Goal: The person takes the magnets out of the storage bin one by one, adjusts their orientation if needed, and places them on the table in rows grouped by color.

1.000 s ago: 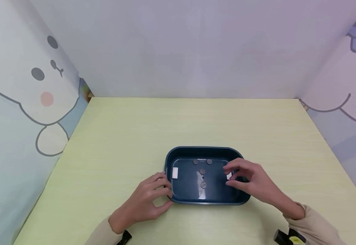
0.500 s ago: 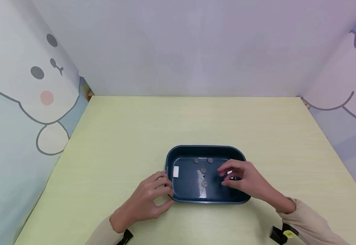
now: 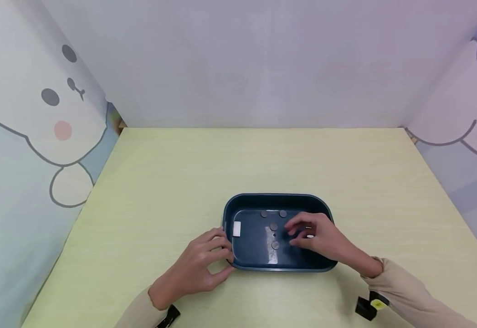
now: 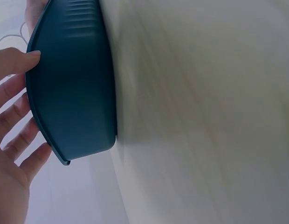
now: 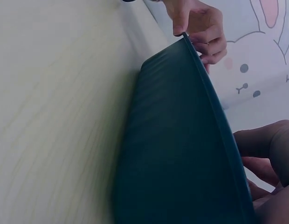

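- Left hand [image 3: 197, 264]: fingers bent and slightly spread, grasping the dark blue tray [image 3: 248, 253] at its left near corner. In the left wrist view the fingertips meet the rim; in the right wrist view the thumb lies against the outer wall.
- Right hand [image 3: 318, 234]: above the right part of the tray floor, fingers loosely curved, a clear gap between thumb and forefinger. Nothing seen in its grasp; from where I stand, I cannot tell whether the other fingers touch anything.
- Tray sits flat on the pale wooden table [image 3: 172, 168], toward the near side.
- Four coin-like discs [image 3: 273, 227] lie on the tray floor: two side by side at the far wall, one mid-floor, one nearer. The right fingertips are just right of the middle one.
- White rectangle [image 3: 236, 228] at the tray's left end.
- Versus one second ago: right hand has shifted left, toward the discs. Left hand keeps its corner hold; discs unmoved within the tray.
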A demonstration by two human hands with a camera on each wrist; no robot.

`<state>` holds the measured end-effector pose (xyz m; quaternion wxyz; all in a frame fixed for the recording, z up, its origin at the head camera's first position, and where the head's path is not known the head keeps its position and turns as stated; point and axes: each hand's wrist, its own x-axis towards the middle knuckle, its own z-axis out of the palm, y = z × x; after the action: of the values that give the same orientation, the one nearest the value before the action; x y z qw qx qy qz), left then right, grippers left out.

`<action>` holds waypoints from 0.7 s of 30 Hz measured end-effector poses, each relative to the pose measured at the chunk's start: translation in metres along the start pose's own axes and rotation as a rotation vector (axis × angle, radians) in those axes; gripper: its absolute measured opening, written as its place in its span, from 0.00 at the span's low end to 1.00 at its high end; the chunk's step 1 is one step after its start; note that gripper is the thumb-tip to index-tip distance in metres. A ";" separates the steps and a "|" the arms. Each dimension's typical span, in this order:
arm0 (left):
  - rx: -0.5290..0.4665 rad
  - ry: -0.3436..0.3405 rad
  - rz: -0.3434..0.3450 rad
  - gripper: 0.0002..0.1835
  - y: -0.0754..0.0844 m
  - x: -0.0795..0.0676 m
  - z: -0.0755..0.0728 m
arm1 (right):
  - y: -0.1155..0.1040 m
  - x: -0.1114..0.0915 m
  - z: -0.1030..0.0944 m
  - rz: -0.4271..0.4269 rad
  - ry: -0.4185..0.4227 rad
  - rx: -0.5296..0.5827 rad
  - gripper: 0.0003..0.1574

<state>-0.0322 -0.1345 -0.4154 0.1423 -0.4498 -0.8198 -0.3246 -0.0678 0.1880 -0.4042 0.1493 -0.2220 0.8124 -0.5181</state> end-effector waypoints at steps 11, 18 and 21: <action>-0.011 -0.002 -0.010 0.08 0.000 0.000 0.000 | 0.003 0.010 0.011 0.042 -0.094 -0.044 0.17; -0.016 0.000 -0.015 0.08 -0.001 -0.001 0.001 | 0.009 0.018 0.016 0.048 -0.148 -0.088 0.17; -0.017 0.001 -0.016 0.08 -0.001 -0.002 0.001 | 0.010 0.022 0.019 0.021 -0.158 -0.114 0.16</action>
<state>-0.0320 -0.1354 -0.4173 0.1362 -0.4442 -0.8205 -0.3330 -0.0793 0.1659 -0.4218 0.2055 -0.2618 0.8285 -0.4504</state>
